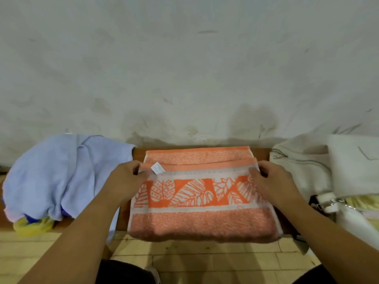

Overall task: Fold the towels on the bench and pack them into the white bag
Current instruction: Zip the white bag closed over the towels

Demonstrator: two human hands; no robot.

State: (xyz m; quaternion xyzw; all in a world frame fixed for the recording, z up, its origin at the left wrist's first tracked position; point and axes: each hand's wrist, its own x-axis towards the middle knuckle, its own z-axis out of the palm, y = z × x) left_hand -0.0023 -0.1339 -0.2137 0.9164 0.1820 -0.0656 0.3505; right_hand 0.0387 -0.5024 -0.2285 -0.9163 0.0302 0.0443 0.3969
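Forearms (pixel 82 232) enter from near edge. Left hand (pixel 125 177), right hand (pixel 274 181): fingers (pixel 254 173) curled, pinching top layer's 2 far corners of orange towel (pixel 201 220), part-folded, centred on surface (pixel 264 154). Judged soft, light, limp; grip corners. White bag (pixel 303 167) to its right.

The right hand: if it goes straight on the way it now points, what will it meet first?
Probably the far strip of the orange towel, whose folded edge the right hand pinches; beyond it, the wall. Depth is hard to judge.
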